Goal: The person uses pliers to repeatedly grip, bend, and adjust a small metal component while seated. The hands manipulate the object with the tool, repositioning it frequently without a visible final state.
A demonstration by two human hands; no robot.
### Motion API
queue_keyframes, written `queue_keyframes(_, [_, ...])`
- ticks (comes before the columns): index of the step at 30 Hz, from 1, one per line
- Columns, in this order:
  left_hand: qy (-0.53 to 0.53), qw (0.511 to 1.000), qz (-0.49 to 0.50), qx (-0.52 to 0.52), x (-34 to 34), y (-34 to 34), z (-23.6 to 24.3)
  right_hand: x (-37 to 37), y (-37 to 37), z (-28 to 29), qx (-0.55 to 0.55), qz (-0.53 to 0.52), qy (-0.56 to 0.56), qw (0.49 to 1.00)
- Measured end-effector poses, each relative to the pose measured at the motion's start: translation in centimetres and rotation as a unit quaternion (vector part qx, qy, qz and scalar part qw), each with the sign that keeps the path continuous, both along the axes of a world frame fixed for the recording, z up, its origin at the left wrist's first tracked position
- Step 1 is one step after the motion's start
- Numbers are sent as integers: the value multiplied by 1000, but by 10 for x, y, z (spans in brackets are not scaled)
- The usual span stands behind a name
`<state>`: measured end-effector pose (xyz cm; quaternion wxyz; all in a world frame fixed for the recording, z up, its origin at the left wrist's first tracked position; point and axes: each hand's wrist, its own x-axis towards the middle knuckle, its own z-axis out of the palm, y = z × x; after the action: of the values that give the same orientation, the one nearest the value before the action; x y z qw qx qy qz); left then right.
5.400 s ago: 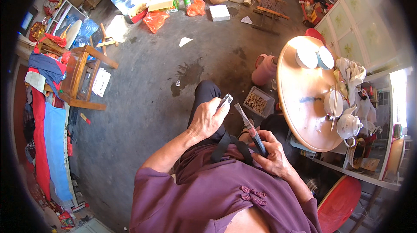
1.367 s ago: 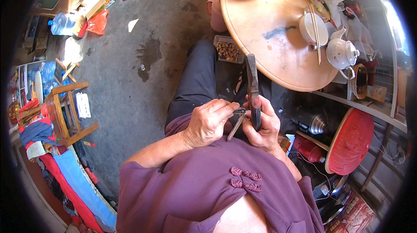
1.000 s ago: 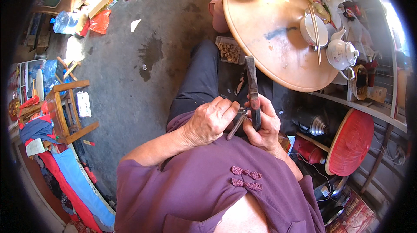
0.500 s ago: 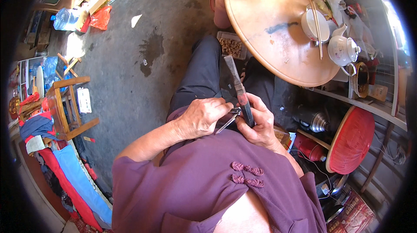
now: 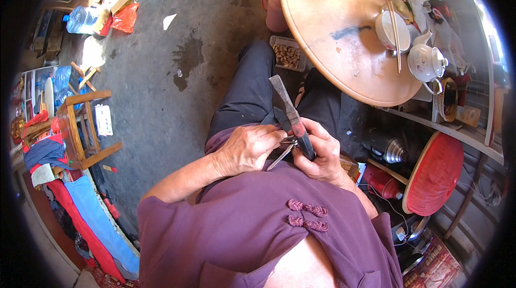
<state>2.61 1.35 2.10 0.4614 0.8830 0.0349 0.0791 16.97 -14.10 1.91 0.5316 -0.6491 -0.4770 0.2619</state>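
My right hand [image 5: 323,156] grips the dark handle of a flat-bladed metal tool [image 5: 285,98], perhaps a knife or file. Its worn grey blade slants up and left, with red where blade and handle meet. Bent in a pinch, my left hand [image 5: 250,149] holds a small silver tool [image 5: 281,157] that looks like nail clippers, with a thin arm sticking out toward my shirt. The silver tool meets the handle between my hands, over my lap. My fingers partly hide both tools, so the exact contact cannot be made out.
Ahead right, a round wooden table [image 5: 317,30] bears bowls, chopsticks [image 5: 395,33] and a white teapot [image 5: 427,62]. A tray of nut-like pieces [image 5: 287,56] lies by my knees. A wooden stool [image 5: 88,132] stands left; a red round lid [image 5: 433,174] leans right.
The blade tip has tilted slightly left and down. Both hands stay close together in nearly the same place, with their grips unchanged.
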Motion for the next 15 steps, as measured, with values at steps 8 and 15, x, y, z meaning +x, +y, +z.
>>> queue_keyframes(8, [-28,999,16,3,1,-3,1,1,-3,-1,-19,6,11,1000])
queue_keyframes(15, [-35,999,15,32,-1,-4,0,0,-5,2,-13,7,-13,1000])
